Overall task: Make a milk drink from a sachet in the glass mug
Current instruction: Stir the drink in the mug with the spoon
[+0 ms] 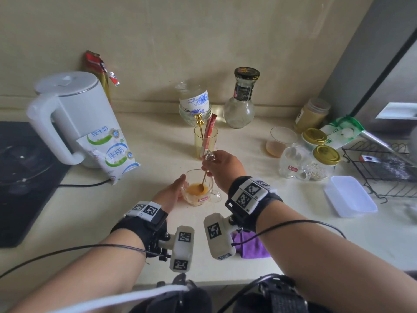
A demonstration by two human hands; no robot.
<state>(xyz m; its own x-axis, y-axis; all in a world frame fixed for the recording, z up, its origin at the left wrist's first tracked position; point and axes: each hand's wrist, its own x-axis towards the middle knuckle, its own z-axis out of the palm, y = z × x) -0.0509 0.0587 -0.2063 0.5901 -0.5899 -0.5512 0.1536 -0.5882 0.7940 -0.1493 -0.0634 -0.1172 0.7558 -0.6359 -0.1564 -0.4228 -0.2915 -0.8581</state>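
The glass mug [208,194] stands on the counter near the front middle, with orange-yellow liquid in its bottom. My left hand [170,192] cups the mug's left side. My right hand [222,169] hovers above the mug and pinches a gold spoon [204,180] whose bowl sits in the liquid. Behind the mug, a yellowish glass [205,141] holds a red sachet [209,132] and a second gold spoon with a bear top. Two milk pouches [110,152] lean against the white kettle [67,114] at the left.
A blue-patterned cup on glass bowls [195,105] and a glass bottle [240,102] stand at the back. Jars and glasses [309,154], a white lidded box [349,196] and a wire rack [383,168] fill the right. A purple cloth [250,246] lies near the front edge. A black hob [20,175] is far left.
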